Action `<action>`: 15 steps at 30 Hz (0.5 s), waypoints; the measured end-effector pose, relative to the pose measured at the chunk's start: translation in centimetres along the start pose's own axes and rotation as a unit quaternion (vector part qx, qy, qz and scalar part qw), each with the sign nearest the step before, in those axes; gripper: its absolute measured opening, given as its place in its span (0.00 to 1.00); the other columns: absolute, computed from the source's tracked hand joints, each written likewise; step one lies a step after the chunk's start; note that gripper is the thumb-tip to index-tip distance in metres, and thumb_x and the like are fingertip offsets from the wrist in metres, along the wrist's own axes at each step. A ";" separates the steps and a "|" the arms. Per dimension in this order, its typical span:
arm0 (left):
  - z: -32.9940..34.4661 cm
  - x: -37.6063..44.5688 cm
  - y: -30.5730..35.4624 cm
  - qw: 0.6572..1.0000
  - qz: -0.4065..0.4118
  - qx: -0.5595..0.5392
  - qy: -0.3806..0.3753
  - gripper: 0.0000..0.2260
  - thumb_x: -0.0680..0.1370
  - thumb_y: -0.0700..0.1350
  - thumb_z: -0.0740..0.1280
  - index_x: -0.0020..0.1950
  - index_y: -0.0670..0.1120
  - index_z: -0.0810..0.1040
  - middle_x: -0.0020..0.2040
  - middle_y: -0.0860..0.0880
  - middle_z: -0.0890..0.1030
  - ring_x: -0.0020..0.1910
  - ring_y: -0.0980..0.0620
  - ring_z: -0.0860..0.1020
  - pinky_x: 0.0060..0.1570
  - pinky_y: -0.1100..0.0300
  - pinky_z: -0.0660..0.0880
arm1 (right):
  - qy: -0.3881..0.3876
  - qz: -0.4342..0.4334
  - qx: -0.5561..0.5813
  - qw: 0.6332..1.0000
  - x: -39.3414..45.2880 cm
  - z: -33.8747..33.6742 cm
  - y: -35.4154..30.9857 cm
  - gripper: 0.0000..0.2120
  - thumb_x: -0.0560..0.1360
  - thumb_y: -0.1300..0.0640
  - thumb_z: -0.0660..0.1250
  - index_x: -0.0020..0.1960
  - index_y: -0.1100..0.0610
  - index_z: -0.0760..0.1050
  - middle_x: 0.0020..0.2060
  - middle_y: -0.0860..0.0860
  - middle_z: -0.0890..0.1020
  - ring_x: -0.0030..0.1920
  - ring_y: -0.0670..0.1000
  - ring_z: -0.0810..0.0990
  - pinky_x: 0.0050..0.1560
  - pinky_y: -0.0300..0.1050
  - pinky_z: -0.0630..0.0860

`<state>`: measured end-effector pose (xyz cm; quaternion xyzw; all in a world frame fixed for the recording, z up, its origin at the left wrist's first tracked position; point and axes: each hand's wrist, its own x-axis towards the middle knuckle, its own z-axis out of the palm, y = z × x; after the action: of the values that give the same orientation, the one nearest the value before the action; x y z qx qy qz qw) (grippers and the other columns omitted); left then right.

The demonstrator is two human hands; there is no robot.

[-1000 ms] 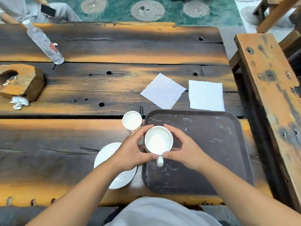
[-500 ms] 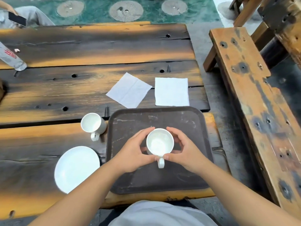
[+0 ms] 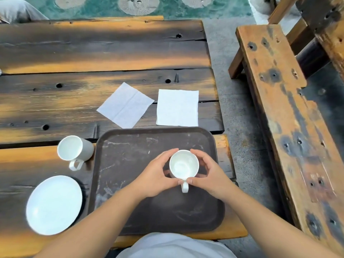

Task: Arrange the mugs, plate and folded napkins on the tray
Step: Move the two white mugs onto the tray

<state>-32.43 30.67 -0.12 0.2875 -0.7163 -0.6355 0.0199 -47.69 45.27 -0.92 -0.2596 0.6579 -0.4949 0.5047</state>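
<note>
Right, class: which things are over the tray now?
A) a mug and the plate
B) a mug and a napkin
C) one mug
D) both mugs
C: only the mug held by both hands is over the tray; the other mug, plate and napkins lie on the table.

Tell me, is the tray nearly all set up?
Not yet. Both hands, left hand and right hand, hold one white ceramic mug over the dark brown tray. Still on the table: second white mug, round white plate, two white paper napkins.
</note>
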 end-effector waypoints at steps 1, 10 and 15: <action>0.2 0.6 0.0 1.000 -0.005 -0.001 0.000 0.34 0.65 0.50 0.80 0.64 0.70 0.69 0.64 0.65 0.73 0.66 0.60 0.72 0.56 0.60 0.78 | 0.000 0.002 0.003 1.000 0.4 -0.5 0.1 0.35 0.64 0.62 0.77 0.64 0.39 0.70 0.59 0.37 0.77 0.64 0.42 0.73 0.53 0.42 0.78; 0.9 5.6 -0.3 0.999 -0.054 -0.005 -0.005 0.38 0.66 0.45 0.79 0.72 0.54 0.67 0.69 0.57 0.72 0.67 0.60 0.72 0.61 0.54 0.77 | -0.002 0.016 0.018 1.000 4.8 -3.5 1.1 0.36 0.63 0.61 0.77 0.64 0.37 0.69 0.63 0.41 0.76 0.65 0.42 0.72 0.59 0.46 0.76; 1.2 7.6 -0.5 0.997 -0.076 -0.015 -0.005 0.39 0.66 0.44 0.79 0.73 0.53 0.65 0.70 0.55 0.71 0.68 0.56 0.72 0.63 0.52 0.76 | -0.002 0.016 0.025 1.000 6.4 -4.6 1.6 0.37 0.65 0.66 0.76 0.66 0.38 0.69 0.67 0.49 0.71 0.64 0.40 0.73 0.57 0.40 0.76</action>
<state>-39.02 28.43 -3.40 0.3377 -0.6831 -0.6470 -0.0278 -53.93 42.26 -5.00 -0.2368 0.6486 -0.5025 0.5203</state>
